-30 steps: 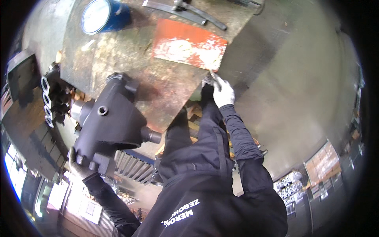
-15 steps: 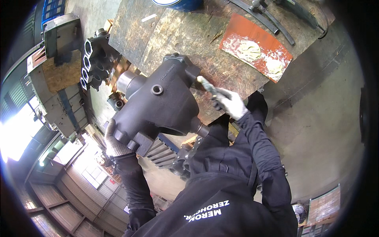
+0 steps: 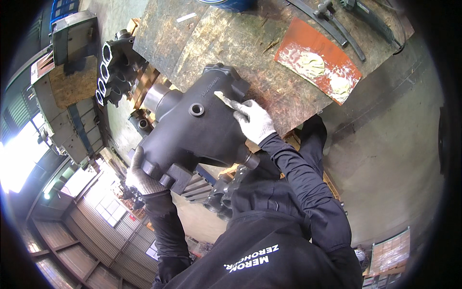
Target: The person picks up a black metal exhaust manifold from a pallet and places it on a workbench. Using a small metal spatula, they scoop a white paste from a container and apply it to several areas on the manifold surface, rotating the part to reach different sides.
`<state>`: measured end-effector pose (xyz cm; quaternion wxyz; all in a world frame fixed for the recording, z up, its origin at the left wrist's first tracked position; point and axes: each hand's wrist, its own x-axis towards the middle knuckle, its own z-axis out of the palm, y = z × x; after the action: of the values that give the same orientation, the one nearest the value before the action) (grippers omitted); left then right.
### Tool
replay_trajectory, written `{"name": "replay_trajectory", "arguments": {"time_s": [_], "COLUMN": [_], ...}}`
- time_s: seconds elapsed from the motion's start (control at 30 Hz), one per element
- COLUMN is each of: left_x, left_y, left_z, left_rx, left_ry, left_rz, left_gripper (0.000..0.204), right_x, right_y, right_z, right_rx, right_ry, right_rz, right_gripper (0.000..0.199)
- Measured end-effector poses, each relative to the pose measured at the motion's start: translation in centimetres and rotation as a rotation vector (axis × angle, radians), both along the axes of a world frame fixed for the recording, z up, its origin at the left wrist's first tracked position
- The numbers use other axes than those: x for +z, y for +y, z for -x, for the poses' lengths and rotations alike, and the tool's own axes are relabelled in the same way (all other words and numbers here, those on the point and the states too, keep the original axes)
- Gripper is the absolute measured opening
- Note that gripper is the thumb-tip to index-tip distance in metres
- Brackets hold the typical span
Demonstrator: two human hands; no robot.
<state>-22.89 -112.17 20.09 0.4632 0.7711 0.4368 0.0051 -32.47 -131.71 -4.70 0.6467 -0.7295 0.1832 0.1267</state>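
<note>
A: How does the big piece sit?

B: The counter [image 3: 178, 41] has the black casting [image 3: 185, 135] across its left edge, by the corner nearest the person. Its near end juts past that edge, so a steadying hold seems wise. The red plate [image 3: 298, 38], smeared with pale paste [image 3: 312, 63], lies along the right edge.

A: What makes laying on paste go well?

B: Probably a shallow blade angle and thin, even strokes, clear of the round port [image 3: 196, 110].

A: And the hands?

B: The left hand [image 3: 142, 177] wraps the casting's near end, fingers along its outer side. The right hand [image 3: 255, 120], wrist nearly straight, grips the small spatula [image 3: 231, 102], its loaded tip pointing far-left over the casting; whether it touches cannot be told.
</note>
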Motion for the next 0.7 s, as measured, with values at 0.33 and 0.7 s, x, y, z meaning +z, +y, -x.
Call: {"name": "replay_trajectory", "arguments": {"time_s": [0.33, 0.7], "left_x": [0.0, 0.0], "left_y": [0.3, 0.3], "left_z": [0.4, 0.3], "left_rx": [-0.028, 0.019], "left_ry": [-0.023, -0.028], "left_rz": [0.108, 0.047], "left_gripper": [0.045, 0.034], "right_x": [-0.2, -0.3], "right_y": [0.0, 0.6], "right_z": [-0.1, -0.3], "right_rx": [-0.159, -0.067], "right_ry": [-0.004, 0.023], "right_rz": [-0.044, -0.083], "right_gripper": [0.03, 0.031]}}
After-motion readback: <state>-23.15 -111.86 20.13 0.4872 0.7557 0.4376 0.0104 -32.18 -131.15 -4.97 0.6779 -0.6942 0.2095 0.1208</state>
